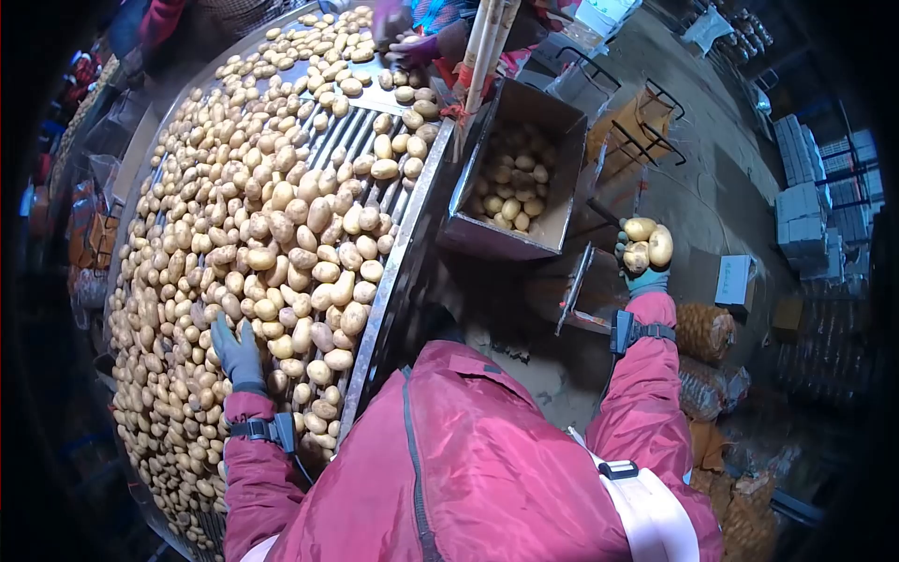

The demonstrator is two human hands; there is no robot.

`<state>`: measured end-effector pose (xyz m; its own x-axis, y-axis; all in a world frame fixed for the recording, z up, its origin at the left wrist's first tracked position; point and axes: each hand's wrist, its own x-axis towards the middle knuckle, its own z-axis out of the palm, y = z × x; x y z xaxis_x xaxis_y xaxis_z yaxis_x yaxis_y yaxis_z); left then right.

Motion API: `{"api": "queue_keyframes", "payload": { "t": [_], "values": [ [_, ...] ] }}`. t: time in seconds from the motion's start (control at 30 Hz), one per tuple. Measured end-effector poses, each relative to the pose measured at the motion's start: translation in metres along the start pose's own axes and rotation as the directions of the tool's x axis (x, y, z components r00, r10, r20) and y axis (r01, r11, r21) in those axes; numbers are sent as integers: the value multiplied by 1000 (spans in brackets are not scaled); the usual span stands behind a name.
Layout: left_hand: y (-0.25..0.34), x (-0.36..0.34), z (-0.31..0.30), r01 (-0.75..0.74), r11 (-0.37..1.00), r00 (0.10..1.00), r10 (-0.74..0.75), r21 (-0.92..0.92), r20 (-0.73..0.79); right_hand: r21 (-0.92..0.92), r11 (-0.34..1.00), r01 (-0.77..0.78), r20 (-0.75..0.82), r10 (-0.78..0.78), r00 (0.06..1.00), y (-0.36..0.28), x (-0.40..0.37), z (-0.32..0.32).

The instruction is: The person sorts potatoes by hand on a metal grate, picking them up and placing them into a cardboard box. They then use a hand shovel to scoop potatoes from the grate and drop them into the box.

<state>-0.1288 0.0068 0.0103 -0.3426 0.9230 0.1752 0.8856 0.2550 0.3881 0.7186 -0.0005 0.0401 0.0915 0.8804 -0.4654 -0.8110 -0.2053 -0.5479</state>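
**Grey-Green Gloves: Hand Positions at the Potato Roller Table**

Left hand point(236, 354): gloved, located at 8 o'clock in the frame. The fingers are extended and slightly spread, laid flat on the loose potatoes point(281, 225) that cover the roller table point(405, 253). The fingers do not close around anything. Whether a potato sits under the palm cannot be told from this angle. A black wrist strap point(267, 429) sits over the red sleeve just behind the glove.

Right hand point(646, 278): gloved, located at 3 o'clock, raised and well apart from the table. The fingers are curled upward around the held potatoes point(648, 242), a small cluster that bulges above the glove. A second strap point(639, 330) circles this wrist.

Metal bin point(562, 159): at 1 o'clock, just beside the table's rim and partly filled with potatoes. The held potatoes are at 4 o'clock from the bin, near it but outside it.

Mesh sacks point(704, 330): filled, at 4 o'clock, below the right forearm.

Another person's hand point(412, 47): at 12 o'clock, at the table's far end.
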Motion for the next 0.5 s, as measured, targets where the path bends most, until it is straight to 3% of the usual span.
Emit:
{"api": "queue_keyframes", "payload": {
  "t": [0.03, 0.1, 0.13, 0.17, 0.2, 0.23, 0.3, 0.33, 0.4, 0.43, 0.47, 0.5],
  "values": [
    [-3, -4, -1, 41, 998, 999, -42, 46, 11, -6, 997, 72, 31, -71, 997, -3, 7, -17],
    [-9, -12, -3, 73, 995, 996, -76, 65, 51, 8, 998, 59, 212, -60, 975, -22, 24, -38],
    [-12, -13, -3, 94, 992, 991, -102, 86, 93, 24, 989, 147, -102, -143, 984, -32, 24, -18],
    [-14, -13, -2, 97, 991, 990, -105, 90, 92, 13, 972, 234, -407, -208, 889, -42, 26, 2],
    [-16, -14, -2, 73, 992, 992, -83, 99, 93, -129, 956, 264, -388, -294, 873, -68, 58, -44],
    [-18, -17, -3, 49, 993, 993, -60, 111, 100, -154, 927, 341, -654, -355, 668, -63, 50, 10],
    [-19, -18, -2, 56, 995, 994, -64, 83, 94, 0, 943, 333, -744, -223, 630, -69, 66, 16],
    [-20, -19, -2, 64, 996, 994, -69, 54, 86, -6, 946, 323, -740, -222, 634, -65, 67, 23],
    [-23, -20, 7, 88, 996, 992, -88, 6, 92, -166, 976, 141, -645, -216, 733, -45, 65, 43],
    [-31, -18, 7, 103, 994, 991, -100, -32, 89, 65, 993, 103, -450, -63, 891, -47, 78, 12],
    [-23, -20, 6, 136, 983, 988, -125, -123, 90, 288, 957, -29, -185, 85, 979, -38, 103, -18],
    [-26, -20, 9, 171, 964, 984, -157, -204, 81, -29, 997, -72, -263, 62, 963, -10, 74, 82]
  ]
}}
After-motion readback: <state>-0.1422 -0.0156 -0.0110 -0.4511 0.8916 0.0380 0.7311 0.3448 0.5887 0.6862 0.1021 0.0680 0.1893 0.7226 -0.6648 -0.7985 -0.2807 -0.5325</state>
